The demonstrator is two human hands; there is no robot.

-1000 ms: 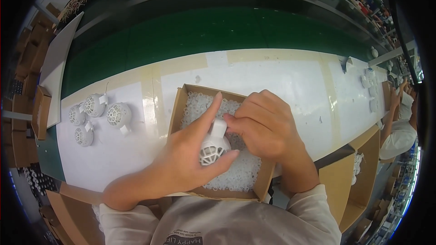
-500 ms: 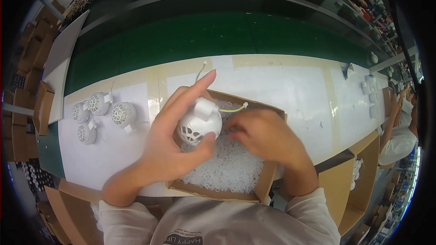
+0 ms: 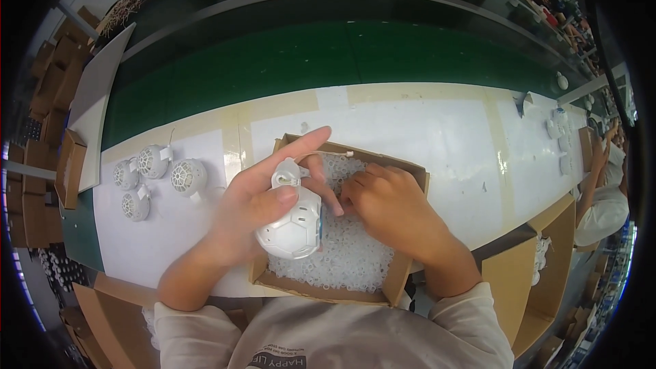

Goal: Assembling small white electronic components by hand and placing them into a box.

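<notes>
A white ball-shaped plastic housing (image 3: 292,234) with a round collar and a thin wire ending in a small plug is gripped by my left hand (image 3: 240,208). My thumb presses near the collar, and the forefinger stretches out past it. Under the housing stands an open cardboard box (image 3: 402,275) filled with small clear plastic rings (image 3: 348,261). Over the box's right half, my right hand (image 3: 391,206) is closed, its fingers curled together close to the left hand's fingertips. Whatever it may pinch is hidden.
Several white lattice-faced balls (image 3: 188,176) rest on the white tabletop (image 3: 451,143) to the left. A green conveyor belt (image 3: 287,55) runs behind it. Cardboard boxes (image 3: 502,294) stand low on both sides. A co-worker (image 3: 605,198) sits at the far right.
My left hand has turned the housing, so its smooth panelled side shows instead of the lattice and the collar points away. My right hand's fingers have drawn together over the rings.
</notes>
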